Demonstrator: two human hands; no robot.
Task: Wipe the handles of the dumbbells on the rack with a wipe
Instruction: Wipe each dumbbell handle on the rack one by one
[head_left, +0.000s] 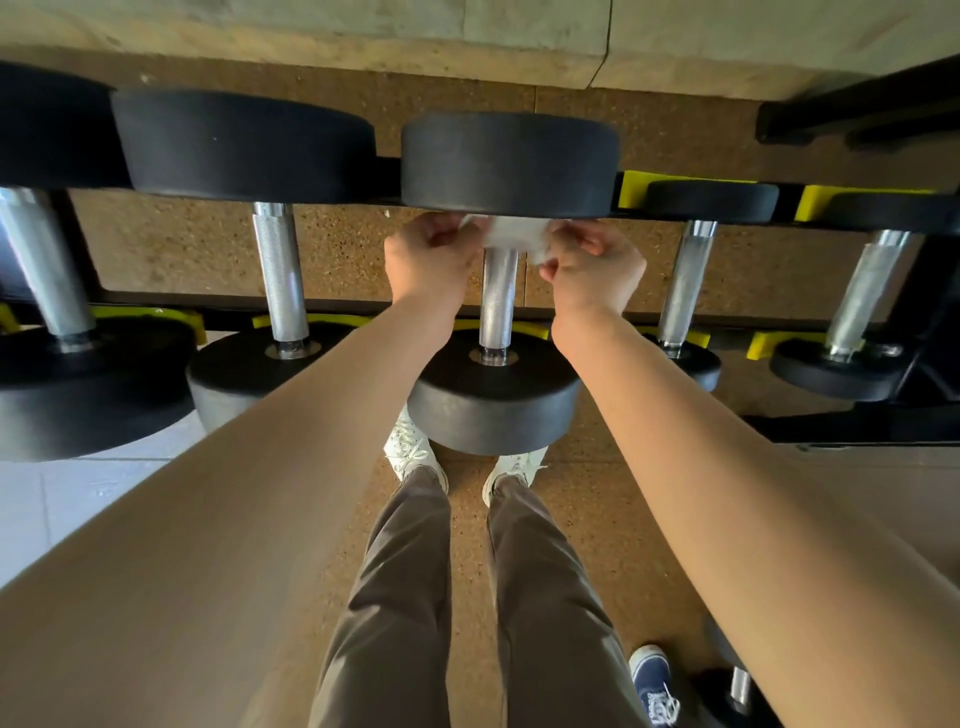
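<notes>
A row of black dumbbells with knurled silver handles lies across the rack (670, 336), which has yellow cradles. The middle dumbbell's handle (497, 301) runs away from me between two black heads. A white wipe (511, 235) is draped over the far end of that handle, just under the far head (509, 163). My left hand (431, 265) pinches the wipe's left side. My right hand (592, 270) pinches its right side. Both hands sit on either side of the handle.
Other dumbbell handles lie left (278, 270) and right (685, 283) of the middle one. My white shoes (415, 457) stand on the cork-coloured floor under the rack. Another person's blue shoe (654, 680) is at the lower right, beside a small dumbbell (737, 686).
</notes>
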